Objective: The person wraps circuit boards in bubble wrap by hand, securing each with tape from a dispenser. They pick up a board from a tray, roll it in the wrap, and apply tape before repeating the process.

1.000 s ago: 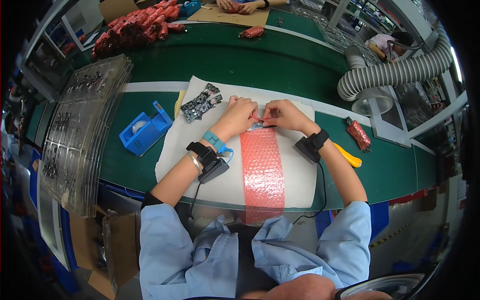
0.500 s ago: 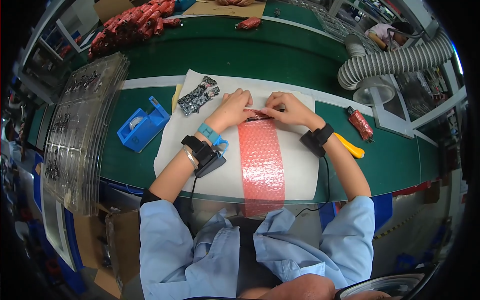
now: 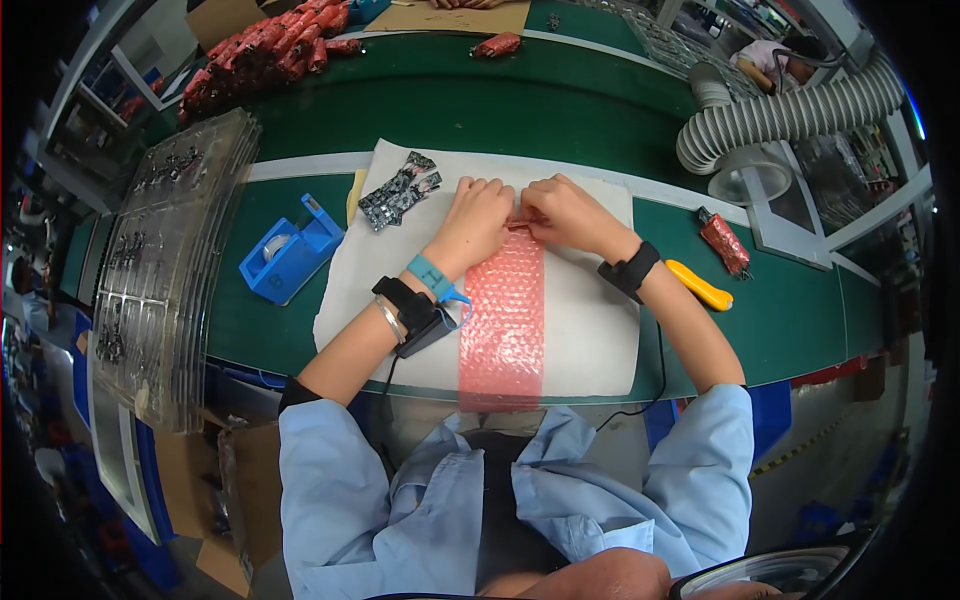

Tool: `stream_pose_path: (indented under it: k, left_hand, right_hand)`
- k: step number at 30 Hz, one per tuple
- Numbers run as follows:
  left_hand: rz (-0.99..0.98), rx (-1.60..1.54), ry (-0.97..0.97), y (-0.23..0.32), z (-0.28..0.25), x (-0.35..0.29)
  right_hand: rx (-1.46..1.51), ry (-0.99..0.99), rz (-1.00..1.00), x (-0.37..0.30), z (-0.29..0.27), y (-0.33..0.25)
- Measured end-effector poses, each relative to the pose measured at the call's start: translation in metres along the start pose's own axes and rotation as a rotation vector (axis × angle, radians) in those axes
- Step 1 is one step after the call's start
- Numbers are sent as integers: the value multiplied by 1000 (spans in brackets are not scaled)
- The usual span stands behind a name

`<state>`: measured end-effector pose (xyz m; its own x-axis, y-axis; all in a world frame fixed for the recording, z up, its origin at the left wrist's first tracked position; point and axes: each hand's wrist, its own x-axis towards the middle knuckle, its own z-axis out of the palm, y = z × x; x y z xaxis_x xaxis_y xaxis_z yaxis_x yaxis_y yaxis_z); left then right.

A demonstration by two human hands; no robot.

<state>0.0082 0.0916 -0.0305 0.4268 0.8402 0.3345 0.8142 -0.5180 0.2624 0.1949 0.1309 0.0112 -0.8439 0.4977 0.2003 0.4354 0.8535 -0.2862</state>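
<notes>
Red bubble wrap: left hand, right hand pinch its far end; rolling seemingly underway; next turn calls for even tension.

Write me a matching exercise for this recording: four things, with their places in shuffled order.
1. Both hands, left hand and right hand
2. Blue tape dispenser
3. Circuit boards
4. Yellow object

A. On the white sheet, upper left
B. Right of the sheet
C. At the far end of the red bubble wrap
D. Left of the sheet

Pairs: 1-C, 2-D, 3-A, 4-B
</notes>
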Motion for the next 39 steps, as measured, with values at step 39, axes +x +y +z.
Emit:
stream_pose_path:
  k: [39]
  left_hand:
    - [-101, -339, 39, -28, -20, 4]
  right_hand:
    - [727, 42, 335, -23, -3, 35]
